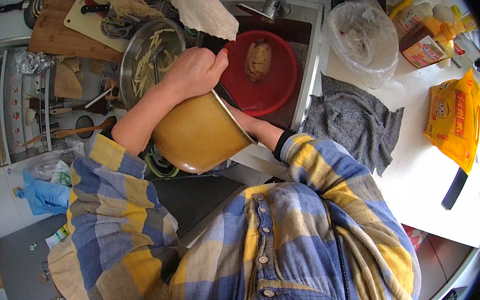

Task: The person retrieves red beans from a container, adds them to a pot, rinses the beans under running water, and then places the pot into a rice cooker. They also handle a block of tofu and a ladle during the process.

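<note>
My left hand [199, 70] is closed in a fist at the upper rim of a yellow-brown cooking pot [199, 130]. The pot tilts on its side, its mouth turned right towards the sink. Past its rim reaches my right hand [238, 116]; the fingers are hidden behind the pot wall, so I cannot tell what they touch. Beyond the pot, a red plastic basin [275, 87] sits in the sink [303, 36] with a lumpy brown oblong thing [258, 60] in it. Left of the basin stands a steel pot [124, 76] holding pale cut strips [144, 67].
A pale cloth [204, 6] hangs beside the faucet [274, 6]. On the white counter at right lie a grey cloth [353, 122], a plastic-lined container [361, 40], bottles [427, 44], a yellow packet [453, 114] and a black-handled tool [455, 188]. Cutting boards [69, 40] and utensils [71, 131] are at left.
</note>
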{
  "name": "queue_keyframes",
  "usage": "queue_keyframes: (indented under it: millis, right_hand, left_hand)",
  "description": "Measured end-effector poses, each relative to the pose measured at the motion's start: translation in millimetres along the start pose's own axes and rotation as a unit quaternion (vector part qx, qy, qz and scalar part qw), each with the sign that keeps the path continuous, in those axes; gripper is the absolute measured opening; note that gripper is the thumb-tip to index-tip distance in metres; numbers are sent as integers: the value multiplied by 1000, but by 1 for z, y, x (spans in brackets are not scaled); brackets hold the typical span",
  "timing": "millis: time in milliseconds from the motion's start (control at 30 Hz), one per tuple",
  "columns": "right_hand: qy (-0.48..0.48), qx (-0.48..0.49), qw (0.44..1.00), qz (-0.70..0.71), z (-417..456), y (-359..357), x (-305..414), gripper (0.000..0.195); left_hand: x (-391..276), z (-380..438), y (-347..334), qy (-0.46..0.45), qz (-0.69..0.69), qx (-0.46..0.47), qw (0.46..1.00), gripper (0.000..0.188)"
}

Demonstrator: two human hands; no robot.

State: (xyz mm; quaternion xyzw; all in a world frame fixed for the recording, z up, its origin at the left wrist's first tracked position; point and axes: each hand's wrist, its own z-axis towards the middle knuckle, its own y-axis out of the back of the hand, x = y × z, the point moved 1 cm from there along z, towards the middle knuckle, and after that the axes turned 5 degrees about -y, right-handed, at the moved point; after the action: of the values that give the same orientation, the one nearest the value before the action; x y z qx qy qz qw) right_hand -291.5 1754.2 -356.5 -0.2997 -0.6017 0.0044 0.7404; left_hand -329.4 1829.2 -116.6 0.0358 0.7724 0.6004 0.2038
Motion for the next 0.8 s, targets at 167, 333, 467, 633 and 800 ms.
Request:
queue_keyframes:
  millis: [167, 333, 467, 633, 800]
  right_hand:
    - [-17, 7, 1000, -8, -6, -1, 10, 83]
    - [-7, 2, 996, -93, -7, 1, 10, 83]
    - [20, -11, 983, -182, -5, 4, 9, 85]
    - [8, -6, 988, -156, -9, 3, 16, 86]
    - [-46, 32, 998, 1, -9, 3, 17, 86]
  left_hand:
    - [-1, 0, 1, 15, -7, 15, 1000, 59]
    - [2, 1, -2, -7, 4, -2, 1000, 59]
    - [5, 3, -5, -21, 12, -9, 1000, 59]
    - [2, 2, -4, -30, 12, -14, 999, 59]
    - [8, 2, -5, -35, 22, -18, 999, 58]
